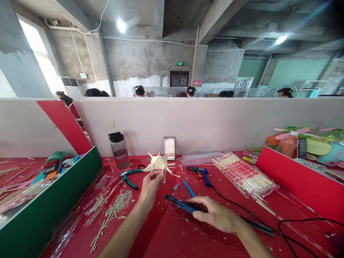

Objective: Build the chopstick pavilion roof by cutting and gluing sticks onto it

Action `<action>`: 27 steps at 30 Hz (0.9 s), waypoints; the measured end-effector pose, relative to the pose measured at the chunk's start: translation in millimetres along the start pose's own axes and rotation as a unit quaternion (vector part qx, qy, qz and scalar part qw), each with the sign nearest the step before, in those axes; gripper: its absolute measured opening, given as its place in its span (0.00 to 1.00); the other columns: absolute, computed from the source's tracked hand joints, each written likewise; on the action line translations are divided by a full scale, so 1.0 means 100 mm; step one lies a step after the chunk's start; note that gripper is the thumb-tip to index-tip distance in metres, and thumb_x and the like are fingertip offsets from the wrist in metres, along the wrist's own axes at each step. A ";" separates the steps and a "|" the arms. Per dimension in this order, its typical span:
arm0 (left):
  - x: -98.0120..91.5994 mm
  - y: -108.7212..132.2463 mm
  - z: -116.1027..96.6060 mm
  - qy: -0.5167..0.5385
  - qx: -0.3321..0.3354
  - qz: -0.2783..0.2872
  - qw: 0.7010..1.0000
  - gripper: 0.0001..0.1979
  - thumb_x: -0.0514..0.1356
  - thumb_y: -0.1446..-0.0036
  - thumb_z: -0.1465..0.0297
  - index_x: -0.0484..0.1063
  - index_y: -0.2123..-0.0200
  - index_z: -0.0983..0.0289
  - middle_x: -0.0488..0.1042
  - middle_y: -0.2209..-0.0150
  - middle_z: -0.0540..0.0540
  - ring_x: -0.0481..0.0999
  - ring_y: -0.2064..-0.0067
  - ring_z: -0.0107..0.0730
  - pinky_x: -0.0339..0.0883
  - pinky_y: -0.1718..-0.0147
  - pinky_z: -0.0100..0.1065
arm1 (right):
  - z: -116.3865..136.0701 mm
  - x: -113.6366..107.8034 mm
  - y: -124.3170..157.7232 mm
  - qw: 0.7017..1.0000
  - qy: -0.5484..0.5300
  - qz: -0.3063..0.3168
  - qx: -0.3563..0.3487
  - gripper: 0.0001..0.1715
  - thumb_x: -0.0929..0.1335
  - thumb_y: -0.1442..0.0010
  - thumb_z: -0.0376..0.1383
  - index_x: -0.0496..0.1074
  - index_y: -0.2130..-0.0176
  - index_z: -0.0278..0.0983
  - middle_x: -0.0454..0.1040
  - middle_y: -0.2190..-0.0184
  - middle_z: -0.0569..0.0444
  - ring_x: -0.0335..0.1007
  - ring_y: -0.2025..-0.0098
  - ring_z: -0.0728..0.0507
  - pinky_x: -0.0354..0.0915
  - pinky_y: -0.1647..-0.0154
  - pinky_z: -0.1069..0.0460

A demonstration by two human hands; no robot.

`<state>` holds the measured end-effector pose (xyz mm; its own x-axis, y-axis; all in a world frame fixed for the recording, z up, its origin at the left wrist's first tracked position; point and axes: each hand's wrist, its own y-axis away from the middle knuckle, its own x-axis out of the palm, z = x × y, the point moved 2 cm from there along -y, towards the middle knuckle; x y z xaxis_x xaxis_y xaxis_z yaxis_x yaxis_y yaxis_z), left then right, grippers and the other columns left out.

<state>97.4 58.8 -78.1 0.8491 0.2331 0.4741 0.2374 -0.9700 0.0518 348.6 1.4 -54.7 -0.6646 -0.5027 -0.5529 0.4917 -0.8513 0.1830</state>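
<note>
My left hand (151,187) is closed in a pinch on what looks like a short wooden stick (164,177), right in front of a small model pavilion of pale wooden sticks (158,162). The model has a ribbed roof with upturned corners; the fingers hide part of its base. My right hand (216,214) is wrapped around a long dark-blue and black hand tool (178,203) lying low over the red table. Its exact kind is hard to make out. A blue pen (188,187) lies just beyond that tool.
A blue glue gun (201,173) with a black cord lies behind my right hand. Green-handled pliers (130,178) rest left of the model, near a water bottle (119,150). Stick offcuts (120,204) and bagged sticks (244,173) cover the sides. Green (59,204) and red (303,186) dividers flank the table (161,236).
</note>
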 end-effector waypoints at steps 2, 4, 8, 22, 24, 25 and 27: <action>0.00 -0.01 0.00 -0.001 0.003 0.000 1.000 0.23 0.80 0.73 0.61 0.80 0.73 0.67 0.75 0.78 0.49 0.71 0.76 0.26 0.64 0.72 0.28 | -0.01 -0.01 0.00 1.000 -0.004 -0.001 0.005 0.33 0.70 0.40 0.47 0.72 0.40 0.35 0.71 0.39 0.43 0.64 0.36 0.32 0.57 0.34 0.40; -0.01 -0.02 0.01 -0.004 0.005 -0.001 1.000 0.23 0.80 0.73 0.61 0.81 0.73 0.67 0.76 0.78 0.49 0.71 0.76 0.26 0.64 0.72 0.28 | -0.02 -0.01 0.00 1.000 -0.019 -0.006 0.002 0.33 0.70 0.40 0.47 0.73 0.40 0.36 0.72 0.39 0.43 0.64 0.37 0.32 0.57 0.35 0.40; -0.03 -0.04 0.02 -0.011 0.007 -0.002 1.000 0.24 0.80 0.73 0.60 0.81 0.72 0.67 0.76 0.78 0.50 0.71 0.75 0.26 0.63 0.72 0.28 | 0.01 -0.01 -0.02 0.995 -0.102 -0.008 -0.004 0.33 0.69 0.39 0.47 0.72 0.40 0.35 0.79 0.50 0.45 0.74 0.49 0.35 0.66 0.45 0.43; -0.09 -0.08 0.06 -0.044 0.027 -0.007 0.999 0.24 0.79 0.70 0.58 0.82 0.71 0.67 0.77 0.78 0.50 0.70 0.77 0.26 0.61 0.74 0.28 | 0.36 -0.18 -0.39 0.999 -0.004 -0.039 -0.029 0.18 0.67 0.36 0.44 0.79 0.54 0.36 0.79 0.65 0.52 0.72 0.65 0.43 0.64 0.64 0.52; -0.10 -0.06 0.05 -0.049 0.027 -0.003 0.998 0.24 0.79 0.70 0.57 0.82 0.71 0.67 0.77 0.78 0.50 0.69 0.77 0.26 0.61 0.74 0.28 | 0.38 -0.17 -0.41 0.999 -0.003 -0.039 -0.028 0.17 0.68 0.37 0.44 0.79 0.56 0.36 0.78 0.67 0.53 0.71 0.66 0.44 0.63 0.65 0.53; -0.10 -0.05 0.04 -0.053 0.027 0.000 0.998 0.24 0.79 0.69 0.57 0.82 0.71 0.67 0.77 0.78 0.51 0.70 0.77 0.26 0.61 0.74 0.28 | 0.38 -0.17 -0.42 0.999 -0.003 -0.038 -0.026 0.17 0.68 0.37 0.44 0.79 0.56 0.36 0.78 0.68 0.53 0.71 0.66 0.44 0.63 0.65 0.53; -0.11 -0.02 0.03 -0.062 0.027 0.008 0.998 0.23 0.79 0.68 0.57 0.82 0.71 0.67 0.77 0.78 0.51 0.71 0.76 0.27 0.62 0.73 0.28 | 0.39 -0.16 -0.42 0.999 -0.003 -0.038 -0.022 0.17 0.68 0.37 0.44 0.79 0.56 0.36 0.78 0.68 0.53 0.71 0.67 0.44 0.63 0.65 0.53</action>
<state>88.8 58.0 -86.0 0.9039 0.2278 0.3620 0.2456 -0.9694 -0.0033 316.5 39.6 -22.4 -0.7033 -0.4386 -0.5594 0.4649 -0.8791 0.1046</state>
